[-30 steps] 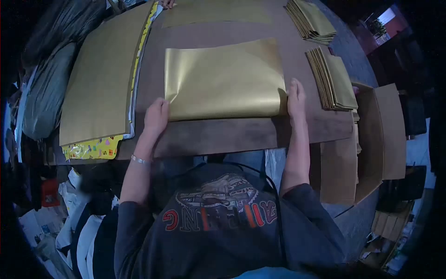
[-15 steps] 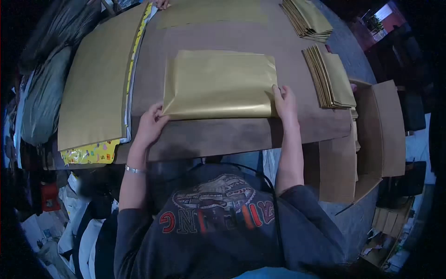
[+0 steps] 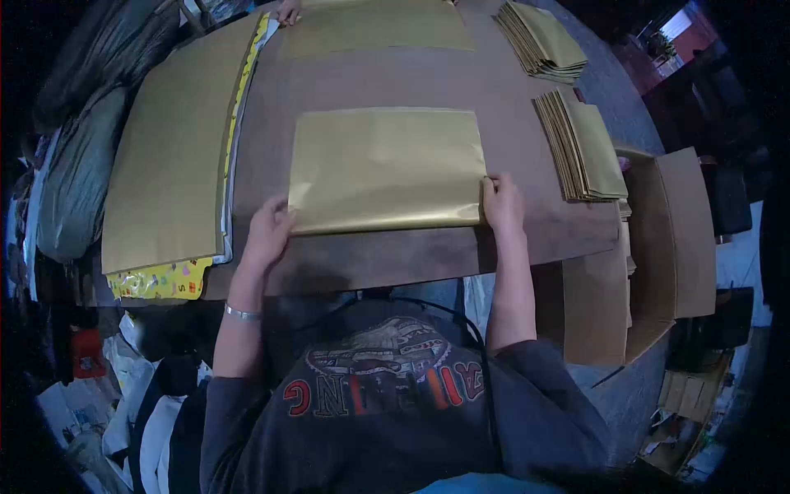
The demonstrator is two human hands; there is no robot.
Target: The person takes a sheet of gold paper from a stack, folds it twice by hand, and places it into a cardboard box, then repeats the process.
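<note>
A folded gold paper sheet [image 3: 385,169] lies in front of me near the table's front edge, its rounded fold toward my body. My left hand [image 3: 270,235] pinches the sheet at its near left corner, the fingertips partly hidden. At the near right corner my right hand [image 3: 504,202] is closed on the side edge, thumb on top and the other fingers curled.
A large stack of flat gold sheets [image 3: 177,152] lies at left over yellow printed wrapping [image 3: 160,280]. Folded gold bundles [image 3: 594,148] sit along the right side, above an open cardboard box [image 3: 597,317]. Across the table another person's hand [image 3: 288,11] touches a gold sheet [image 3: 378,29].
The sheet's upper layer has come down toward me, lining up more evenly and lying flatter. Both hands remain at the near corners, the right one now curled more tightly. The view has shifted slightly.
</note>
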